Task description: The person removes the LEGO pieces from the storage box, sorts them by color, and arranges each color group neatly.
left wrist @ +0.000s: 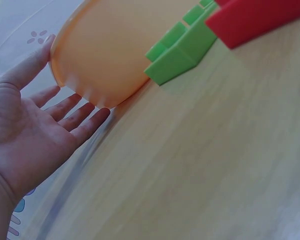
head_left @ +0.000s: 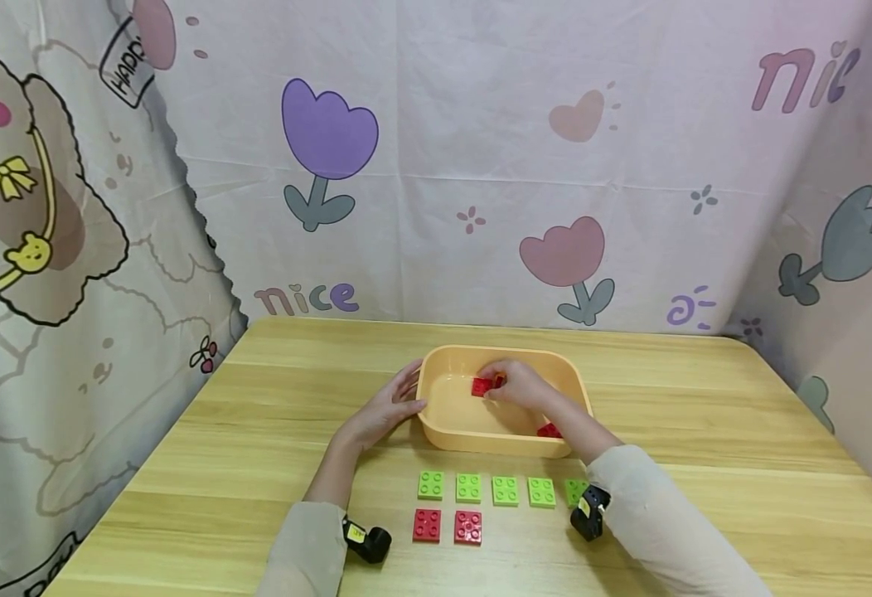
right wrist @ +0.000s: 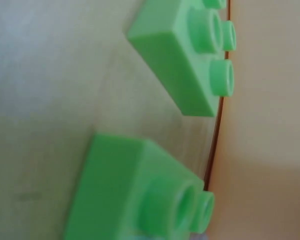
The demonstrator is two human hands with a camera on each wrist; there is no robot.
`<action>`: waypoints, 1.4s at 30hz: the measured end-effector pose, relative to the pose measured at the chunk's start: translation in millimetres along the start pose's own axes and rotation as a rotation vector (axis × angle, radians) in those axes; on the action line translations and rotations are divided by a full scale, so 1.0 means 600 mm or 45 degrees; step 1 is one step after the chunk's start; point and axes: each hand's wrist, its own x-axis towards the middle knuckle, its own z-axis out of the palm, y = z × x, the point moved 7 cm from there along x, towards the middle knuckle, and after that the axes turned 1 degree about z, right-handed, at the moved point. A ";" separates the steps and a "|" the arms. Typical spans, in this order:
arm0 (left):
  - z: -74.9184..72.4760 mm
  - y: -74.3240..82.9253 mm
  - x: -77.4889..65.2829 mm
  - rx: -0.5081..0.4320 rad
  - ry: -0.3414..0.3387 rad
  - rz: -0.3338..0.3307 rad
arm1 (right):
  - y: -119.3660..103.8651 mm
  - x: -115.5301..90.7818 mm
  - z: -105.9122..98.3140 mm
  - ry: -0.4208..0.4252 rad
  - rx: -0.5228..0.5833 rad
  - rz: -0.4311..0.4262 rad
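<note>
A pale orange plastic tub [head_left: 436, 414] stands on the table. My left hand [head_left: 384, 414] is at its left end, with thumb and straight fingers resting against the outer wall; in the left wrist view this hand [left wrist: 35, 115] has a bare palm. Inside the tub, my right hand [head_left: 521, 385] has its fingertips on a red toy building brick [head_left: 482, 387] and pinches at it, its fingers covering part of the red there. Another red brick [head_left: 549, 430] lies near the tub's front right corner, partly behind the right forearm. The right wrist view does not show the hand.
In front of the tub is a row of several light green bricks [head_left: 468, 488], the rightmost partly covered by the right wrist camera [head_left: 590, 512]. Nearer sit two red bricks, a left one [head_left: 427, 526] and a right one [head_left: 468, 527]. Printed cloth [head_left: 436, 249] hangs behind the table.
</note>
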 end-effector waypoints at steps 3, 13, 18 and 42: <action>0.000 0.001 0.000 0.002 -0.004 0.007 | -0.001 0.001 0.000 -0.005 -0.031 -0.012; 0.001 0.001 0.001 -0.020 -0.014 0.011 | 0.000 0.000 -0.001 -0.002 -0.050 -0.036; 0.003 0.001 0.002 -0.027 -0.017 0.018 | -0.001 -0.003 -0.006 0.012 -0.027 -0.019; -0.001 -0.003 0.000 0.004 -0.008 0.030 | -0.043 -0.048 -0.039 0.032 0.000 -0.108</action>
